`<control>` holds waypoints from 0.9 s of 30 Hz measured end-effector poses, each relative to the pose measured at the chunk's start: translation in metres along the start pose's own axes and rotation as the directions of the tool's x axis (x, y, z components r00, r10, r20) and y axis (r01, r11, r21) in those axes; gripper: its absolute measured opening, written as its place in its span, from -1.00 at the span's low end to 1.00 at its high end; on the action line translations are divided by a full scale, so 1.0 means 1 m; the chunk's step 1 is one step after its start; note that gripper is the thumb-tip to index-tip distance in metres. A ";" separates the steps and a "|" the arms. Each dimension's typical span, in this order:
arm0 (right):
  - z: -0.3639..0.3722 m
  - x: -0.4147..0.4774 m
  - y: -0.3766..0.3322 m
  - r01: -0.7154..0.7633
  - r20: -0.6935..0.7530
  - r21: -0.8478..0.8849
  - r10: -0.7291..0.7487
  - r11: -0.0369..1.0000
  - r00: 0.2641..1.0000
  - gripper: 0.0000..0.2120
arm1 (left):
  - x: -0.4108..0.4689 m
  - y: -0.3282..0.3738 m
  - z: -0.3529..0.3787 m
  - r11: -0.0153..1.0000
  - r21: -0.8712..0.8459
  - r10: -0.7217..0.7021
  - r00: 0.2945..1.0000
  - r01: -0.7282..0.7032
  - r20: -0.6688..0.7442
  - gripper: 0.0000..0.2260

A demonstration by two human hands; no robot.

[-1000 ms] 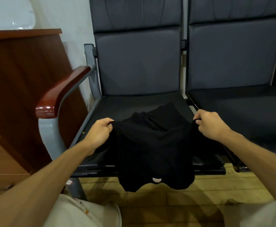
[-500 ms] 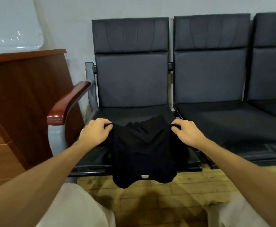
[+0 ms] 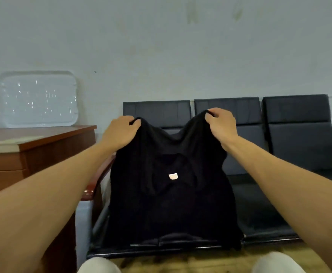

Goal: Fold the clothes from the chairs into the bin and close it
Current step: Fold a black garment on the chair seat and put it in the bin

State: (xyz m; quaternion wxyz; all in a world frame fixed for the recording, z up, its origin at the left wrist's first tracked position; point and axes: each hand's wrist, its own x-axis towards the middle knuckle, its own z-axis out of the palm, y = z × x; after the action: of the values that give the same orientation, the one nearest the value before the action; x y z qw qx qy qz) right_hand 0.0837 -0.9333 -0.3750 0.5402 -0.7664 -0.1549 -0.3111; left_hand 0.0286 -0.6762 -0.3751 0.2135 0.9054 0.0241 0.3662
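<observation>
A black shirt [image 3: 171,203] with a small white neck label hangs in the air in front of the left chair [image 3: 157,113]. My left hand [image 3: 119,133] pinches its upper left edge and my right hand [image 3: 221,125] pinches its upper right edge, both raised to about the height of the chair backs. The shirt's lower end reaches down to the seat's front edge and hides most of that seat. No bin shows in this view.
Black padded chairs [image 3: 297,134] stand in a row against the grey wall. A wooden cabinet [image 3: 35,154] is on the left, with a clear plastic lid [image 3: 39,99] leaning on the wall above it. A red-brown armrest [image 3: 94,186] sits between cabinet and chair.
Both hands have lifted the black shirt up off the seat, and it now hangs spread between them. The view has tilted up toward the wall.
</observation>
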 end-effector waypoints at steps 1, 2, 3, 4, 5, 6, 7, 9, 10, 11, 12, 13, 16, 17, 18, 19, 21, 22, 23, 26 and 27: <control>-0.006 0.003 -0.009 0.016 -0.036 0.025 -0.016 1.000 0.999 -0.81 | 0.002 0.007 -0.008 0.999 -0.047 0.013 1.000 -0.013 0.003 -0.63; -0.011 0.004 -0.015 0.029 -0.067 0.050 -0.026 0.998 0.997 -0.81 | 0.003 0.012 -0.015 0.995 -0.097 0.023 1.000 -0.023 -0.001 -0.64; -0.015 0.006 -0.019 0.035 -0.086 0.070 -0.028 0.997 0.996 -0.82 | 0.004 0.018 -0.021 0.989 -0.145 0.025 1.000 -0.027 -0.014 -0.63; -0.018 0.006 -0.021 0.037 -0.096 0.074 -0.030 0.997 0.995 -0.82 | 0.003 0.021 -0.025 0.984 -0.179 0.018 0.999 -0.023 -0.031 -0.62; -0.019 0.006 -0.020 0.032 -0.099 0.050 -0.027 0.998 0.995 -0.81 | 0.001 0.021 -0.027 0.980 -0.199 0.004 0.999 -0.012 -0.040 -0.61; -0.021 0.005 -0.017 0.017 -0.101 0.013 -0.016 1.000 0.995 -0.79 | -0.001 0.020 -0.029 0.975 -0.222 -0.026 0.999 0.020 -0.025 -0.60; -0.022 0.004 -0.012 -0.016 -0.105 -0.012 0.015 1.000 0.994 -0.75 | -0.004 0.017 -0.029 0.958 -0.274 -0.074 0.997 0.078 0.024 -0.61; -0.024 0.000 -0.006 -0.125 -0.104 0.013 0.126 0.992 0.987 -0.63 | -0.012 0.010 -0.029 0.867 -0.408 -0.215 0.953 0.286 0.211 -0.68; -0.026 -0.001 -0.004 -0.167 -0.109 0.034 0.170 0.985 0.979 -0.57 | -0.015 0.006 -0.028 0.812 -0.442 -0.272 0.917 0.382 0.293 -0.70; -0.027 -0.002 -0.003 -0.188 -0.111 0.041 0.192 0.981 0.975 -0.53 | -0.017 0.002 -0.027 0.774 -0.462 -0.304 0.895 0.432 0.327 -0.70; -0.028 -0.004 -0.002 -0.198 -0.106 0.025 0.199 0.980 0.974 -0.50 | -0.017 -0.003 -0.026 0.743 -0.488 -0.324 0.885 0.457 0.334 -0.69; -0.029 -0.004 -0.003 -0.208 -0.099 0.000 0.207 0.978 0.973 -0.50 | -0.017 -0.008 -0.025 0.722 -0.513 -0.338 0.884 0.464 0.323 -0.70; -0.032 -0.009 0.001 -0.275 -0.052 -0.104 0.271 0.956 0.961 -0.63 | -0.017 -0.018 -0.023 0.707 -0.512 -0.393 0.873 0.487 0.289 -0.72; -0.033 -0.009 0.004 -0.304 -0.018 -0.136 0.305 0.943 0.952 -0.71 | -0.017 -0.023 -0.022 0.716 -0.495 -0.407 0.870 0.493 0.278 -0.72; -0.035 -0.011 0.007 -0.307 0.017 -0.166 0.314 0.937 0.949 -0.76 | -0.017 -0.026 -0.022 0.726 -0.476 -0.418 0.869 0.495 0.266 -0.73; -0.035 -0.013 0.011 -0.273 0.051 -0.197 0.288 0.942 0.956 -0.76 | -0.017 -0.030 -0.021 0.740 -0.459 -0.422 0.871 0.491 0.251 -0.74; -0.034 -0.017 0.019 -0.131 0.122 -0.263 0.168 0.956 0.978 -0.71 | -0.018 -0.034 -0.019 0.763 -0.423 -0.418 0.872 0.489 0.255 -0.70; -0.034 -0.021 0.022 -0.054 0.171 -0.303 0.109 0.951 0.979 -0.69 | -0.018 -0.036 -0.018 0.774 -0.407 -0.404 0.873 0.485 0.273 -0.63; -0.033 -0.023 0.026 0.023 0.231 -0.354 0.064 0.935 0.971 -0.68 | -0.019 -0.039 -0.016 0.792 -0.387 -0.383 0.878 0.472 0.287 -0.54; -0.028 -0.025 0.037 0.186 0.314 -0.492 -0.026 0.850 0.949 -0.83 | -0.023 -0.047 -0.010 0.885 -0.240 -0.327 0.900 0.399 0.288 -0.51; -0.026 -0.025 0.040 0.193 0.295 -0.512 -0.039 0.837 0.955 -0.84 | -0.023 -0.051 -0.008 0.913 -0.183 -0.307 0.910 0.365 0.280 -0.56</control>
State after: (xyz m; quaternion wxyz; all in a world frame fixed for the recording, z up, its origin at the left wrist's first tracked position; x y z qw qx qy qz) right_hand 0.0793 -0.9698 -0.4143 0.2583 -0.9109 -0.1815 -0.2657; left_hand 0.0121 -0.6313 -0.4058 0.3787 0.8947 0.1112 0.2093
